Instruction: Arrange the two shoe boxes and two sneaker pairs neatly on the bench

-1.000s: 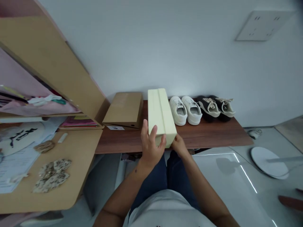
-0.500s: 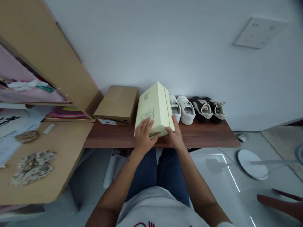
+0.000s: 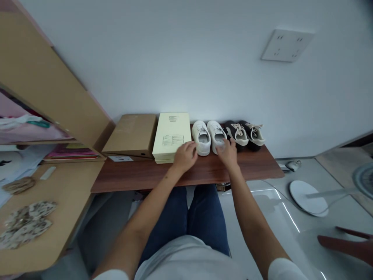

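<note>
A pale yellow shoebox (image 3: 171,134) lies flat on the dark wooden bench (image 3: 140,177), beside a brown cardboard box (image 3: 132,134). To its right stands a pair of white sneakers, the left one (image 3: 203,144) and the right one (image 3: 215,132), heels toward me. My left hand (image 3: 185,157) is at the shoebox's front right corner, close to the left sneaker's heel, with fingers loosely bent and nothing held. Over the heel of the right sneaker hovers my right hand (image 3: 229,155), fingers apart; whether it touches the shoe I cannot tell.
Black-and-cream shoes (image 3: 240,136) stand at the bench's right end. A wooden desk (image 3: 67,194) with a patterned bow (image 3: 29,223) is at the left. A wall socket plate (image 3: 287,46) is above; a white fan base (image 3: 307,198) stands on the floor at right.
The yellow shoebox went from tilted in both hands to lying flat on the bench. Both hands have let go of it, and the right hand has moved right to the white sneakers.
</note>
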Action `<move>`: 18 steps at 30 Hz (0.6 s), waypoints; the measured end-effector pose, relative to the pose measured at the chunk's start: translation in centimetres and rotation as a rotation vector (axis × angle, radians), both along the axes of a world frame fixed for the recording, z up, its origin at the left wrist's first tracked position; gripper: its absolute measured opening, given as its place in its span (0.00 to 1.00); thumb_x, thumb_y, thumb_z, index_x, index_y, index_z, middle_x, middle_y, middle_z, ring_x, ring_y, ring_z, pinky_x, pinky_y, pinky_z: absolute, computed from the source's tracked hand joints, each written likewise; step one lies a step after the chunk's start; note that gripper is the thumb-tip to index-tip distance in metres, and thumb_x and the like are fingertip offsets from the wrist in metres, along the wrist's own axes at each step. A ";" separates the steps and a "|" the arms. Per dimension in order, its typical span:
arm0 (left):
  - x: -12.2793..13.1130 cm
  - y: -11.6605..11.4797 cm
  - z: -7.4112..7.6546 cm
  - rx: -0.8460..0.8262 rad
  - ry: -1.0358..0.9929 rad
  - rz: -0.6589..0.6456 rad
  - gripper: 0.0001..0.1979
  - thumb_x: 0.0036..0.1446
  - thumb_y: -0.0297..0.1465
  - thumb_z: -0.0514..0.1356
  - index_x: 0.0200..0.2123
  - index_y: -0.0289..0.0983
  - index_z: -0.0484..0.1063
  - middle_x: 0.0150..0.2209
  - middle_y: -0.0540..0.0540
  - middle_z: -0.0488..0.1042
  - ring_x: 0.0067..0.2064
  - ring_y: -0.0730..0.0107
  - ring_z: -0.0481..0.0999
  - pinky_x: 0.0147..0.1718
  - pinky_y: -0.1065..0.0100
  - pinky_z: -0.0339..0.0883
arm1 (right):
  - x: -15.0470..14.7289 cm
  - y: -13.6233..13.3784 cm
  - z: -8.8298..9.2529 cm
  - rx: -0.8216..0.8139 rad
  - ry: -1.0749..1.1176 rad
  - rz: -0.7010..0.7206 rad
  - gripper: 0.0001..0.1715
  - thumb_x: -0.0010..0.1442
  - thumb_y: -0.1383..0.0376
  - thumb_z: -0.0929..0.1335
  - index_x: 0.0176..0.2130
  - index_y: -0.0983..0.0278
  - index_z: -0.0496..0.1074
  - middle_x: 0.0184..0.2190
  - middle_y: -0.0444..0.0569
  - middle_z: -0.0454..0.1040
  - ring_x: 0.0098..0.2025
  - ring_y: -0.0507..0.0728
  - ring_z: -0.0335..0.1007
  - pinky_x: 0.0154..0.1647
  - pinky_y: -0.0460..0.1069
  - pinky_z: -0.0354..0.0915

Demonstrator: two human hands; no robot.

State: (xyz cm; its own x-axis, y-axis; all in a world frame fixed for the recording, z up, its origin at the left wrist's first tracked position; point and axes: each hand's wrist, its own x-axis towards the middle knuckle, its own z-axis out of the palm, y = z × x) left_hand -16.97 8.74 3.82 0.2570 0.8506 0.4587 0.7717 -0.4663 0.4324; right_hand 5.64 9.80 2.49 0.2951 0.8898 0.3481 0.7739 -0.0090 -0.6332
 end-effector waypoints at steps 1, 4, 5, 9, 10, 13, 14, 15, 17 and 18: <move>2.2 0.6 0.4 -0.040 -0.020 -0.034 0.22 0.65 0.31 0.55 0.61 0.37 0.70 0.61 0.37 0.72 0.60 0.58 0.74 0.58 0.58 0.69 | 0.2 0.8 -0.1 -0.050 0.008 0.019 0.24 0.56 0.59 0.71 0.51 0.66 0.72 0.60 0.67 0.64 0.61 0.72 0.66 0.59 0.65 0.65; 8.0 2.4 1.7 -0.313 0.027 0.103 0.24 0.64 0.33 0.58 0.61 0.32 0.67 0.61 0.29 0.70 0.58 0.50 0.76 0.52 0.56 0.73 | 1.0 2.0 -0.6 -0.079 0.132 -0.015 0.18 0.57 0.57 0.71 0.43 0.65 0.71 0.51 0.63 0.72 0.55 0.69 0.70 0.56 0.63 0.68; 9.2 2.9 2.0 -0.403 0.051 0.159 0.22 0.64 0.34 0.59 0.58 0.31 0.69 0.58 0.28 0.72 0.56 0.48 0.77 0.50 0.55 0.73 | 1.4 1.9 -0.9 -0.061 0.212 -0.046 0.18 0.58 0.54 0.70 0.41 0.64 0.71 0.47 0.61 0.74 0.53 0.68 0.71 0.55 0.62 0.69; 11.1 3.8 1.5 -0.414 -0.121 0.263 0.12 0.66 0.36 0.57 0.44 0.34 0.75 0.49 0.33 0.78 0.52 0.50 0.79 0.51 0.57 0.71 | 3.5 0.8 -2.3 -0.021 0.757 -0.059 0.26 0.57 0.44 0.69 0.41 0.61 0.68 0.39 0.51 0.76 0.45 0.62 0.74 0.44 0.58 0.76; 11.1 3.8 0.9 -0.376 -0.246 0.298 0.12 0.66 0.37 0.56 0.41 0.35 0.75 0.46 0.35 0.78 0.51 0.53 0.79 0.50 0.60 0.70 | 4.0 0.4 -2.7 -0.029 0.896 -0.035 0.27 0.56 0.43 0.69 0.42 0.61 0.67 0.39 0.49 0.76 0.43 0.60 0.75 0.41 0.57 0.77; 10.9 3.7 -1.3 -0.415 -0.660 0.449 0.16 0.67 0.36 0.50 0.36 0.36 0.74 0.36 0.42 0.79 0.41 0.61 0.79 0.41 0.65 0.71 | 4.9 -1.1 -3.8 -0.105 1.089 0.024 0.27 0.56 0.42 0.70 0.43 0.59 0.65 0.37 0.46 0.76 0.37 0.57 0.76 0.36 0.55 0.77; 10.7 3.6 -2.1 -0.446 -0.755 0.490 0.16 0.67 0.35 0.48 0.35 0.35 0.74 0.34 0.43 0.78 0.38 0.62 0.79 0.38 0.66 0.71 | 5.2 -1.8 -4.0 -0.149 1.059 0.023 0.27 0.57 0.42 0.69 0.44 0.59 0.65 0.36 0.45 0.76 0.35 0.57 0.77 0.35 0.55 0.77; 10.5 3.4 -2.8 -0.464 -0.809 0.525 0.17 0.67 0.34 0.47 0.36 0.35 0.74 0.33 0.44 0.77 0.37 0.63 0.78 0.36 0.66 0.71 | 5.6 -2.5 -4.1 -0.202 0.981 0.015 0.27 0.57 0.42 0.69 0.45 0.59 0.65 0.34 0.45 0.76 0.32 0.57 0.76 0.35 0.56 0.76; 10.1 2.7 -3.8 -0.423 -0.801 0.570 0.15 0.66 0.32 0.48 0.42 0.34 0.73 0.36 0.43 0.78 0.39 0.63 0.78 0.38 0.65 0.72 | 7.0 -3.8 -3.7 -0.279 0.714 -0.021 0.29 0.56 0.43 0.71 0.46 0.59 0.66 0.31 0.46 0.75 0.30 0.58 0.76 0.38 0.58 0.75; 10.1 2.1 -4.2 -0.362 -0.757 0.567 0.14 0.66 0.31 0.49 0.47 0.34 0.72 0.41 0.41 0.78 0.42 0.62 0.78 0.40 0.64 0.73 | 8.0 -4.2 -3.3 -0.277 0.561 -0.043 0.29 0.56 0.43 0.71 0.47 0.60 0.67 0.31 0.47 0.76 0.31 0.60 0.76 0.42 0.59 0.74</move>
